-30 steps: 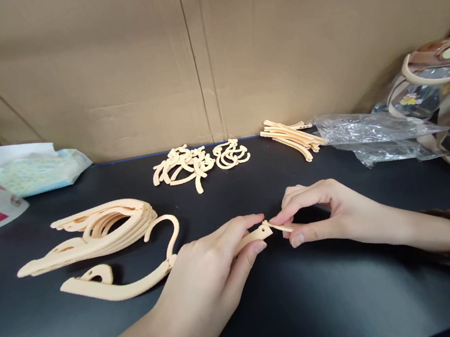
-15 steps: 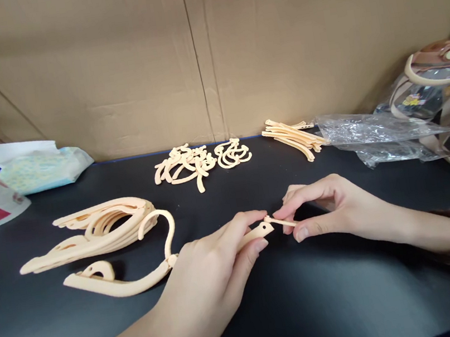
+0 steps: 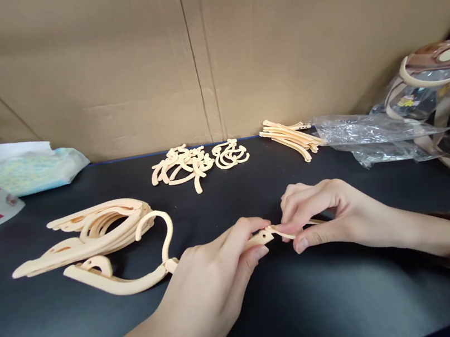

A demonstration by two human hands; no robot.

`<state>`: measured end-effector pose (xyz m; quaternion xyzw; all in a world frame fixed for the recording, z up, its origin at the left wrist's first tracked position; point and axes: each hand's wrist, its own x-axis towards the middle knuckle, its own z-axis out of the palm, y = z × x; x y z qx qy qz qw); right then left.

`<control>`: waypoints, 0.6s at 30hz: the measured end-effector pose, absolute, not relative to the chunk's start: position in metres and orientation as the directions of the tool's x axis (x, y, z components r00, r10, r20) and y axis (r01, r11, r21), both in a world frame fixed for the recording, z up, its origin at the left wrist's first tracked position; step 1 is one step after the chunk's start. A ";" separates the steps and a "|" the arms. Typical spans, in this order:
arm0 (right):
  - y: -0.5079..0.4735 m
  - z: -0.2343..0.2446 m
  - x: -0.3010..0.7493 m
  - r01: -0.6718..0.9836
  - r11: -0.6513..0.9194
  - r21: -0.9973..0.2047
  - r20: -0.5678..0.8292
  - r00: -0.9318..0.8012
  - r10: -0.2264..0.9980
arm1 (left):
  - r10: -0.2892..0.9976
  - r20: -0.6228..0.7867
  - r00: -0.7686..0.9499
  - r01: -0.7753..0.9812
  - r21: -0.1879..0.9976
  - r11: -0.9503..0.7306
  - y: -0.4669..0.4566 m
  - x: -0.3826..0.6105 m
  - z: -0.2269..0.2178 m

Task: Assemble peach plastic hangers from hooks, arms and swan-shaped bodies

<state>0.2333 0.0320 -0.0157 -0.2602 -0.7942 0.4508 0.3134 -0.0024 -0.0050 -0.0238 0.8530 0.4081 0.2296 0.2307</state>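
My left hand (image 3: 219,271) is closed around one arm of a beige plastic folding clothes hanger (image 3: 128,286). The hanger's hook (image 3: 168,227) and its other arm stick out to the left of the hand. A holed end of the held arm shows past my left fingertips. My right hand (image 3: 325,215) pinches a thin curved beige hanger piece (image 3: 283,234) between thumb and fingers. The tip of that piece meets the holed end; whether it sits in the hole I cannot tell. Most of the piece is hidden by my right fingers.
Folded hangers (image 3: 91,233) lie stacked at the left. At the back are loose curved pieces (image 3: 182,164), hook-shaped pieces (image 3: 230,153) and a bundle of strips (image 3: 290,137). Clear plastic bags (image 3: 375,129) and a bottle (image 3: 416,89) stand right; a tissue pack (image 3: 39,168) sits left.
My right hand has turned slightly and the thin piece now bends at the holed end, with more of it showing behind the fingers. My left hand keeps its hold on the hanger.
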 end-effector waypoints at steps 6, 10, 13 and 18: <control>0.029 -0.014 0.233 0.163 0.534 -0.830 0.283 -0.701 0.654 | 0.805 0.151 0.574 0.599 0.593 -0.538 -0.005 -0.001 -0.023; 0.026 -0.014 0.232 0.173 0.568 -0.805 0.302 -0.704 0.643 | 0.821 0.068 0.568 0.609 0.636 -0.474 -0.006 0.001 -0.019; 0.024 -0.013 0.232 0.195 0.592 -0.782 0.300 -0.715 0.632 | 0.820 0.029 0.572 0.610 0.653 -0.449 -0.006 0.001 -0.016; 0.021 -0.013 0.230 0.222 0.621 -0.751 0.289 -0.735 0.613 | 0.816 -0.018 0.578 0.629 0.647 -0.430 -0.005 0.003 -0.017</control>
